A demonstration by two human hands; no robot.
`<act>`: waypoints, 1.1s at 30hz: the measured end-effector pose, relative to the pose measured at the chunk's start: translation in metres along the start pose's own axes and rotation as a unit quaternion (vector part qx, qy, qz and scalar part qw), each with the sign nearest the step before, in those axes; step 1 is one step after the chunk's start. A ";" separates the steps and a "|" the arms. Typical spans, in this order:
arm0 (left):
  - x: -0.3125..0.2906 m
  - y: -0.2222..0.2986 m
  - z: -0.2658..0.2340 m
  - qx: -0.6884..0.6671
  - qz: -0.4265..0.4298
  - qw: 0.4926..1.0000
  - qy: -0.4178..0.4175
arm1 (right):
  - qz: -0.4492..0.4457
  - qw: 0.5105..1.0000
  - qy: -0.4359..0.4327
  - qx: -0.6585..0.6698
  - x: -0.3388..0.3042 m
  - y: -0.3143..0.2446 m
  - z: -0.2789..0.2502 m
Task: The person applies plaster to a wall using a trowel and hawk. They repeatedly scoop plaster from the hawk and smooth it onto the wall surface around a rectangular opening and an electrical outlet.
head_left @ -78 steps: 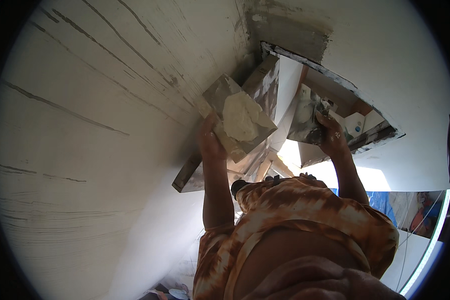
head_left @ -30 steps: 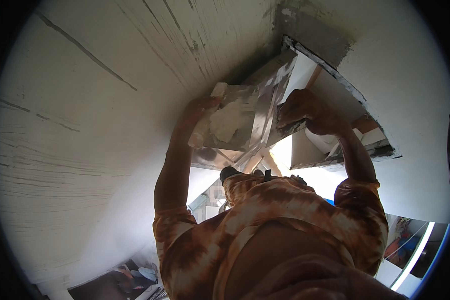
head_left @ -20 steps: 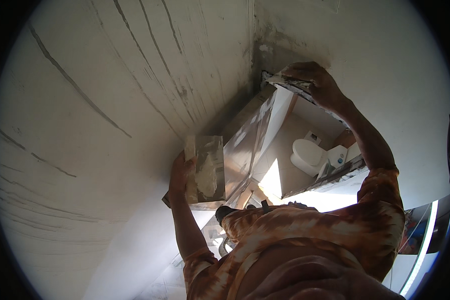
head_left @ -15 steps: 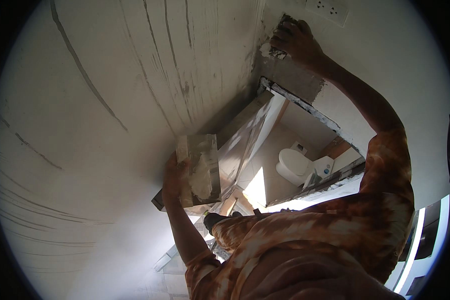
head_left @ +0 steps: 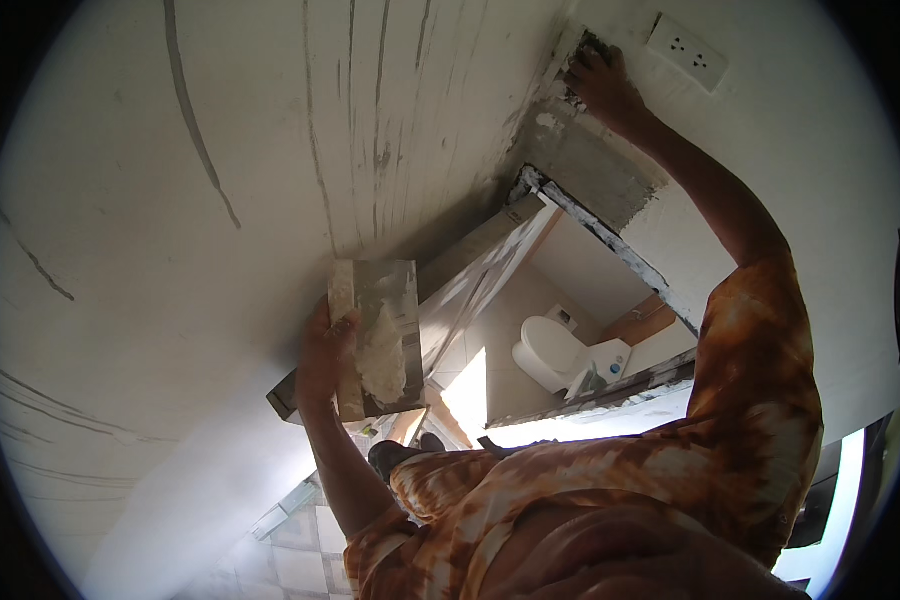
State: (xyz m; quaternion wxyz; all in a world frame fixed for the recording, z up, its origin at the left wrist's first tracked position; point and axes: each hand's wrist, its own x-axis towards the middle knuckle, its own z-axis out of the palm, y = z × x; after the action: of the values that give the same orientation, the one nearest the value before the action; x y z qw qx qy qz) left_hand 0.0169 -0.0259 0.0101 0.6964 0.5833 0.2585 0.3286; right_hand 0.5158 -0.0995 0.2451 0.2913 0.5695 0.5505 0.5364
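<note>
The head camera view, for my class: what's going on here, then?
A person in an orange-and-white patterned shirt is working near a wall corner. The left hand holds a flat rectangular board with a pale, paste-like lump on it. The right hand is raised to the wall, fingers over a dark tool that is mostly hidden. A double wall socket sits to its right, with a grey patch below. A white toilet shows through the opening.

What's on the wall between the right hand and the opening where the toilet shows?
In the head view, a grey, ragged-edged patch of wall lies between the right hand and the opening's white-smeared rim.
</note>
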 end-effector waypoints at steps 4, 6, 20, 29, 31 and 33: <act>-0.002 0.001 0.001 0.005 0.015 1.000 0.002 | 0.025 0.999 -0.026 -0.012 -0.077 -0.014 -0.034; -0.001 0.002 0.003 0.053 0.008 0.999 -0.010 | 0.044 0.996 -0.074 -0.017 -0.108 -0.026 -0.050; -0.003 0.004 0.008 0.008 0.004 1.000 0.001 | 0.017 1.000 0.003 -0.019 0.006 0.006 -0.011; -0.004 0.001 0.005 0.130 0.049 0.990 0.024 | 0.176 0.984 -0.029 -0.002 -0.165 -0.018 -0.053; -0.004 -0.003 0.006 0.109 0.026 0.994 0.011 | 0.193 0.979 -0.067 -0.003 -0.195 -0.025 -0.072; -0.002 -0.005 0.005 0.076 0.012 0.997 -0.002 | 0.210 0.975 -0.076 0.016 -0.201 -0.031 -0.083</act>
State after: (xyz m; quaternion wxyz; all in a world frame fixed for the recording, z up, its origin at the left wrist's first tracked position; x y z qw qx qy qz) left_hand 0.0200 -0.0313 0.0064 0.6464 0.6384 0.2745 0.3151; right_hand 0.4654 -0.3034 0.1795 0.2035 0.7160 0.4038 0.5319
